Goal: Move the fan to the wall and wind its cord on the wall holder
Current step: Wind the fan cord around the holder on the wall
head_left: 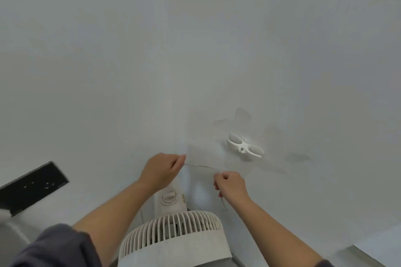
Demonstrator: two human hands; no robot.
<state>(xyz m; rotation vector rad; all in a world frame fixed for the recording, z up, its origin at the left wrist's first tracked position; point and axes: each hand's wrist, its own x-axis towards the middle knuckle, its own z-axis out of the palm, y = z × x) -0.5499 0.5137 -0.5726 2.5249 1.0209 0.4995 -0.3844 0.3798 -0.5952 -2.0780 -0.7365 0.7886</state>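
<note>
Parked against the wall (195,50), directly below the white wall holder (244,145) and a little to its left: the fan (173,230), grille up toward the camera, control dial nearest the wall. First half of the job apparently done.

Stretched between both hands, just below and left of the holder: a thin pale cord (200,166), hard to pick out against the paint. Left hand (161,171) curled, thumb and forefinger pinching the cord's upper end. Right hand (231,186), closer to the holder, likewise closed in a pinch on the cord, with what looks like a slack length trailing down from it toward the fan, though blurred.

Holder itself bare, both loops open, no turn of cord on it yet. Left to do: bringing the cord up to the holder and winding it on. Off to the far left of the holder, a dark socket plate (32,186) on the wall.
</note>
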